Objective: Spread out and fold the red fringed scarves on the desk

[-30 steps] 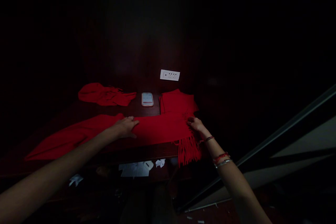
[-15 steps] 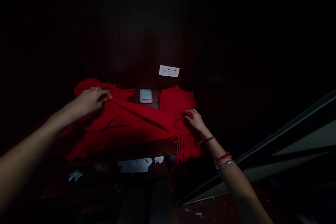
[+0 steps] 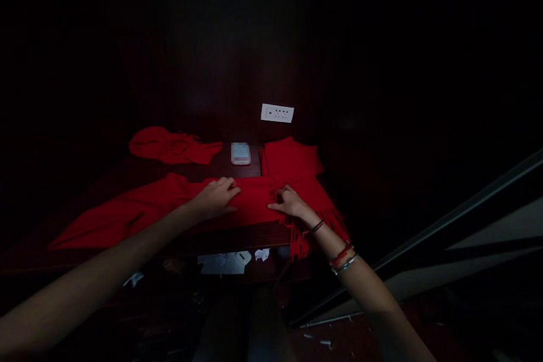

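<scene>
A red fringed scarf (image 3: 146,209) lies stretched from left to right along the front of the dark table (image 3: 203,171). Its fringe (image 3: 299,242) hangs over the front edge at the right. My left hand (image 3: 217,197) rests on the scarf's middle, thumb and fingers apart. Close to the fringed end, my right hand (image 3: 289,201) is on the cloth with its fingers spread. Behind it is a folded red cloth (image 3: 291,157), and a bunched red cloth (image 3: 172,146) sits at the back left.
A phone-like device (image 3: 241,153) lies at the back of the table. On the dark wall is a white socket panel (image 3: 277,113). Under the tabletop, a shelf holds papers (image 3: 223,263) and a crumpled white piece (image 3: 262,254). White scraps (image 3: 326,343) lie on the floor.
My left hand has let go of the lifted scarf edge and moved right onto its middle. My right hand has shifted slightly left. The scarf now lies flatter, apart from the bunched cloth.
</scene>
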Tool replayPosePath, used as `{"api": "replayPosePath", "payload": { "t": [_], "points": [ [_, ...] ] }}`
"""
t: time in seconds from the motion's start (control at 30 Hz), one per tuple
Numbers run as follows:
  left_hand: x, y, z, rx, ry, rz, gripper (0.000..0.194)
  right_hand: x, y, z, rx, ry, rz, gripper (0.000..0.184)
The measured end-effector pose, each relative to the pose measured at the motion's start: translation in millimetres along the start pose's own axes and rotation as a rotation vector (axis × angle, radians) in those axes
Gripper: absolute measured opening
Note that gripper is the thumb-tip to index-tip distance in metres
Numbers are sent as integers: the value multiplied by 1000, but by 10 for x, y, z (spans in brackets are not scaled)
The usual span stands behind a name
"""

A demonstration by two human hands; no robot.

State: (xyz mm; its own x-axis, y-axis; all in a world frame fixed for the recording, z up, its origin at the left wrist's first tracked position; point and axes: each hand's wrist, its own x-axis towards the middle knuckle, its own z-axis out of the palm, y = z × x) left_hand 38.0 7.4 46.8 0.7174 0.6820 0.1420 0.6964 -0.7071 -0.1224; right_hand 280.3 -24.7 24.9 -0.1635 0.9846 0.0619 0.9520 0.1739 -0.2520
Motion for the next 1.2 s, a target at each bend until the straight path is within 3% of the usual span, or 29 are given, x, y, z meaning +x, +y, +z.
{"api": "replayPosePath", "payload": {
  "t": [0.07, 0.17, 0.27, 0.33, 0.43, 0.53, 0.63, 0.73, 0.83, 0.93, 1.1, 1.2],
  "points": [
    [97, 114, 123, -8, -61, 123, 30, 28, -50, 57, -58, 3, 37, 34],
    [211, 124, 301, -14, -76, 166, 23, 77, 3, 20, -1, -3, 66, 20],
    [295, 68, 311, -115, 25, 185, 22, 81, 104, -154, 126, 48, 176, 22],
    [331, 74, 233, -232, 122, 201, 22, 26, 123, -276, 108, 209, 222, 25],
    [361, 158, 108, -348, 180, 203, 22, -118, 45, -334, 13, 371, -37, 38],
    [390, 244, 60, -356, 172, 214, 23, -206, -60, -243, -103, 243, -288, 33],
    [421, 269, 65, -311, 189, 166, 25, -136, -52, -181, -161, 160, -229, 22],
    [436, 228, 54, -198, 175, 67, 23, 50, 75, -303, -104, 199, -151, 24],
    [453, 74, -6, -69, 82, 43, 27, 263, 219, -595, -161, 268, -143, 22],
    [512, -240, -152, -53, 57, -36, 27, 462, 301, -932, -320, 269, -200, 22],
    [672, -877, -591, -30, 11, -122, 23, 795, 287, -1376, -510, 213, -151, 25],
    [701, -1131, -845, 47, -10, -180, 24, 963, 214, -1543, -528, 265, -80, 24]
  ]
}}
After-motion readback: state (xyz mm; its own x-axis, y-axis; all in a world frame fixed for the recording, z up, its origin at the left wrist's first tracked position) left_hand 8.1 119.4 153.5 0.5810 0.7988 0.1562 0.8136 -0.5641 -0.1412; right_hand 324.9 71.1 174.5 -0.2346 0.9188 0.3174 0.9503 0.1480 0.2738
